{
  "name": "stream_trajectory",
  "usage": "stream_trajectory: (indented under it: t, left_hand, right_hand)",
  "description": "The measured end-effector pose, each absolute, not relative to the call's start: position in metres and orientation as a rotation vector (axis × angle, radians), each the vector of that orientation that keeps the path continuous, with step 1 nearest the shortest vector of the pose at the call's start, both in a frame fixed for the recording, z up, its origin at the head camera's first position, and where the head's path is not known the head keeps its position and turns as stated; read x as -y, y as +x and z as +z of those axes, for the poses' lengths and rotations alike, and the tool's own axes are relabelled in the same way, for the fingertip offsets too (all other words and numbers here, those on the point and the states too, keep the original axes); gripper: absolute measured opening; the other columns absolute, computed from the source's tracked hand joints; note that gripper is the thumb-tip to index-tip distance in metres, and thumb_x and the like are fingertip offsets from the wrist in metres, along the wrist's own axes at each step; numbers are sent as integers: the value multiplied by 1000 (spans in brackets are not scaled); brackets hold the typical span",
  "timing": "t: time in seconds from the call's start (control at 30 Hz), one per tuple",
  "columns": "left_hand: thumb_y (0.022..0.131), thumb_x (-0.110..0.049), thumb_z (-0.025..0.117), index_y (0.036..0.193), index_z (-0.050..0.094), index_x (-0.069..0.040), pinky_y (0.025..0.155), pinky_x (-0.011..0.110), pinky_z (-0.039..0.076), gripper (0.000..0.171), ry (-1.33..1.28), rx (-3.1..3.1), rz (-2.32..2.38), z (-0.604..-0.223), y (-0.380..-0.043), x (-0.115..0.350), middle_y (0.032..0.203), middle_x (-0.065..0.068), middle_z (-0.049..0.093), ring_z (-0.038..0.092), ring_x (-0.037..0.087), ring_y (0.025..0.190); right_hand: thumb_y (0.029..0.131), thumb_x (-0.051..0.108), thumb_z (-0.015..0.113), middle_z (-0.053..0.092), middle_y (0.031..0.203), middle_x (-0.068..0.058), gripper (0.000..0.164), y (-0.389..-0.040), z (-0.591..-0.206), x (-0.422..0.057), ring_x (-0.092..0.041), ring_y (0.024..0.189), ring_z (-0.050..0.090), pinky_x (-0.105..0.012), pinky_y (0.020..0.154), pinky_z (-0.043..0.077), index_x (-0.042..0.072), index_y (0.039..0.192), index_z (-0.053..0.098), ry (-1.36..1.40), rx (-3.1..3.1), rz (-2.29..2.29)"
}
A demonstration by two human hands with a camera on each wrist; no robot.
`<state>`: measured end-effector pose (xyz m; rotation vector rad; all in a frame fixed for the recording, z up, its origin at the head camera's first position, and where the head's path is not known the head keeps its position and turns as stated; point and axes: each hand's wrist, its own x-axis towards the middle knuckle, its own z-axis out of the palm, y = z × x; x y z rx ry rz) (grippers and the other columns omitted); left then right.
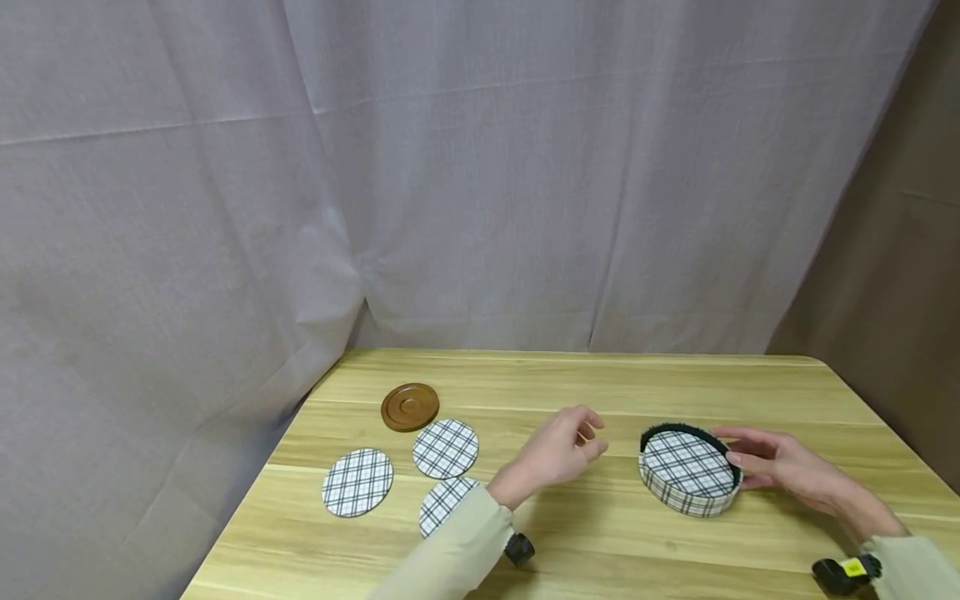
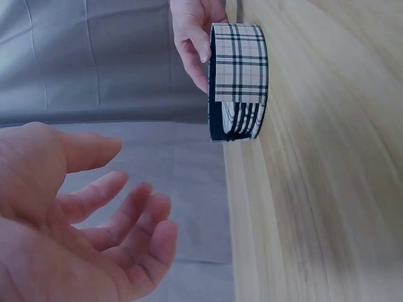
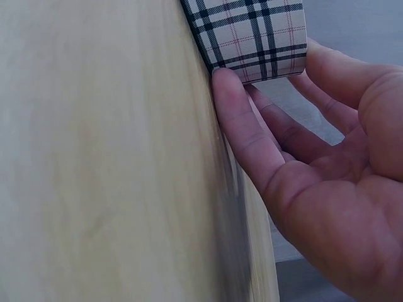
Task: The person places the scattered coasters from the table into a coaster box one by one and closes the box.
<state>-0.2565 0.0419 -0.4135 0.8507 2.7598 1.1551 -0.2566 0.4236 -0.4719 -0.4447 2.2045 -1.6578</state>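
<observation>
At the right of the table stands a round plaid coaster holder with a dark inner rim, also in the left wrist view. Several plaid coasters are stacked inside; their edges show through a gap in its wall in the left wrist view. My right hand holds the holder by its right side, thumb at the rim, fingers on the outer wall. My left hand hovers above the mid-table, left of the holder, fingers loosely bent and holding nothing. In the left wrist view the left palm and fingers are apart from everything.
Left on the table lie plaid coasters: one at far left, one behind, and one partly under my left sleeve. A brown round wooden coaster lies behind them. A grey curtain hangs past the table's back edge.
</observation>
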Motion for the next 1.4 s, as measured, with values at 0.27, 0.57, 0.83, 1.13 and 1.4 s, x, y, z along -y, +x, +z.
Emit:
stream_trajectory:
  t: [0.27,0.57,0.83,1.13,1.4]
  left_hand:
    - [96,-29,63,121,60,-15,85,20,51,29,976,-2837,978,-424,-246,-1,119,4,64,62,14,106]
    - [97,-31,62,127,58,-17,86,31,52,34,871,-2921,950,-424,-247,48,120,5,62,60,19,110]
    - [97,-28,62,131,55,-12,87,43,51,38,688,-2930,1070,-420,-263,87,122,14,59,57,28,110]
    - [95,-29,65,132,54,-11,94,51,47,42,549,-2959,1002,-427,-283,116,128,20,56,51,35,119]
    - [92,-28,69,134,53,-9,98,55,43,49,490,-2933,828,-434,-290,129,127,22,55,48,40,123]
  right_hand:
    - [102,11,51,57,122,15,48,-258,-474,-422,-11,105,64,-39,86,58,4,147,39,-418,-2221,-1637]
    - [102,10,50,58,122,16,46,-259,-476,-423,-12,105,65,-40,86,58,6,147,41,-463,-2191,-1663]
    - [102,12,51,59,121,18,47,-259,-477,-422,-11,106,65,-43,86,57,4,147,40,-441,-2200,-1658]
    - [102,12,51,57,121,18,49,-261,-474,-421,-10,106,65,-42,86,57,2,148,37,-434,-2216,-1653]
    - [103,8,48,58,121,17,45,-261,-475,-422,-12,105,65,-40,85,58,8,147,42,-477,-2184,-1658]
